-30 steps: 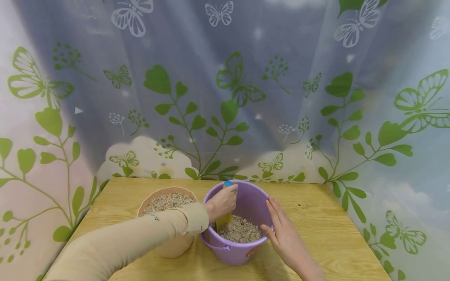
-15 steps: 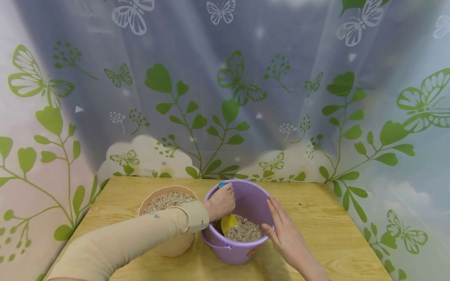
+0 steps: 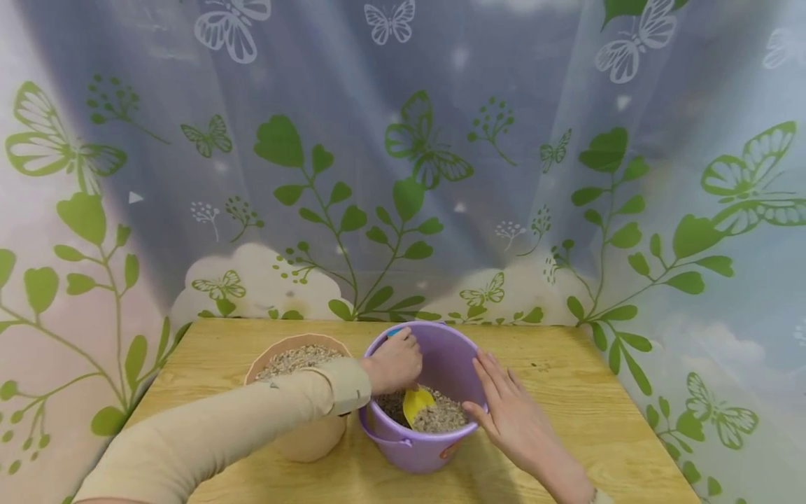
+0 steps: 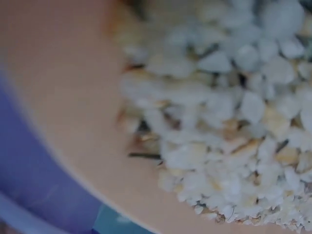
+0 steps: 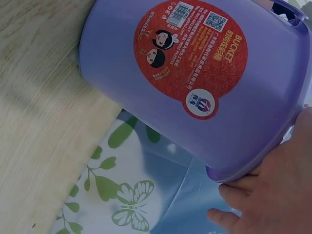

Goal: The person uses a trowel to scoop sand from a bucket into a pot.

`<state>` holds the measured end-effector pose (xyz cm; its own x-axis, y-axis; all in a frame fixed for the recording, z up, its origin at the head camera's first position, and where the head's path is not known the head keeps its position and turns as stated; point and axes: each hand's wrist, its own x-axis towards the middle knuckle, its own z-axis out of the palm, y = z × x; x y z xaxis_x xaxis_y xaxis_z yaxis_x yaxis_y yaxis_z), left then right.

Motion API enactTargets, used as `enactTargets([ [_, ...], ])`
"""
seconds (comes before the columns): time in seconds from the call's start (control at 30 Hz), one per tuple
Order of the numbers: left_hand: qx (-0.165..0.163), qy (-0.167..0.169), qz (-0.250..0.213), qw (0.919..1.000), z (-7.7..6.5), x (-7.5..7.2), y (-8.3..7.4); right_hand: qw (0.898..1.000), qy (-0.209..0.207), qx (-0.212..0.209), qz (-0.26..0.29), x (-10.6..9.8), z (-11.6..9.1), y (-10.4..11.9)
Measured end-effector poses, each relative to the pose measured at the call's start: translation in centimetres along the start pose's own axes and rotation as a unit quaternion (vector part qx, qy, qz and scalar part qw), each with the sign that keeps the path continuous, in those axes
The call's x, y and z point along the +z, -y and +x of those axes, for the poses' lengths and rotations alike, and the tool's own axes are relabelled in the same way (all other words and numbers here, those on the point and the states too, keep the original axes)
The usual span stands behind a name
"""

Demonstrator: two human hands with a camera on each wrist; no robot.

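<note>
A purple bucket stands on the wooden table with grey-brown gravel in its bottom. My left hand reaches inside it and grips a small toy shovel by the handle, whose blue end shows above the fist. The shovel's yellow blade slants down into the gravel. Straight fingers of my right hand press along the bucket's right rim, the thumb at the front edge. In the right wrist view this hand lies against the rim from outside.
Left of the bucket, a peach-coloured pot holds pale gravel, partly hidden under my left sleeve. The pot's gravel fills much of the left wrist view. A curtain with butterflies and leaves hangs behind the table.
The shovel has tipped from near upright: its blue end moved left and its blade swung right through the gravel. My right hand has stayed at the rim.
</note>
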<state>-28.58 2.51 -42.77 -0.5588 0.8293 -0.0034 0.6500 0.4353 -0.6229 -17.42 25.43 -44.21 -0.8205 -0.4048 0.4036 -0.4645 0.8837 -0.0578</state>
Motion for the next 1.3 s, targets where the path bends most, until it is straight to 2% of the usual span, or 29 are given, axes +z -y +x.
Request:
enactTargets([
  [0.1,-0.015,0.009,-0.059,0.9981,-0.1,-0.9,0.6,1.0,0.009,0.006,0.004,0.0,0.0,0.1],
  [0.23,-0.045,0.011,-0.129,0.9906,-0.4,-1.9,1.4,1.0,0.01,0.009,0.009,0.0,0.0,0.1],
  [0.4,-0.085,0.008,-0.168,0.9821,-1.5,-2.4,2.3,1.0,0.009,0.008,0.015,0.1,-0.1,0.3],
  [0.57,-0.129,0.006,-0.223,0.9661,-2.6,-3.2,3.3,1.0,0.004,0.012,0.026,0.2,-0.2,0.4],
  [0.83,-0.192,-0.015,-0.238,0.9522,-4.2,-4.3,4.7,0.999,-0.004,0.018,0.037,0.3,-0.2,0.5],
  [1.17,-0.228,-0.028,-0.316,0.9205,-7.0,-4.9,5.1,0.999,-0.013,0.021,0.041,0.3,0.0,0.6],
  [1.3,-0.242,-0.035,-0.317,0.9162,-8.0,-4.9,4.9,0.999,-0.016,0.021,0.041,0.3,-0.1,0.7],
])
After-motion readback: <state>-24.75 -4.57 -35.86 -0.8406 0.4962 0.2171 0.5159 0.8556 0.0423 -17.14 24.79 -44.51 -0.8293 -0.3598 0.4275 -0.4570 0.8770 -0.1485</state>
